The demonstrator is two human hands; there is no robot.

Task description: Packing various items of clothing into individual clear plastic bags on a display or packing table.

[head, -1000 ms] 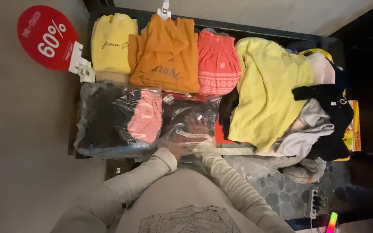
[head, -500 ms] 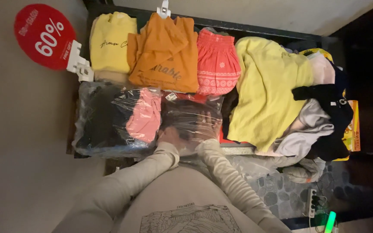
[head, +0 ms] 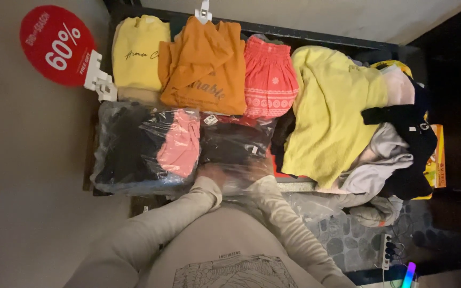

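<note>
Gripping a clear plastic bag of dark clothing (head: pixel 234 146), the left hand (head: pixel 212 173) blurs; the right hand (head: pixel 260 173) hides beneath the bag, its grip unclear.

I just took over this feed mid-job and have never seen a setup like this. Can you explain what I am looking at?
There is no machine here: the one picture comes from a camera worn on a person's head, looking down past their pale sleeves. Both hands reach into a clear plastic bag of dark clothing. The left hand shows blurred at the bag's near edge; the right hand is hidden under the plastic, so its grip cannot be judged. The bag lies on a dark table beside a bagged pink and black garment, with a yellow top, orange top, and a loose clothing heap. A round red sign is clipped on.
</note>
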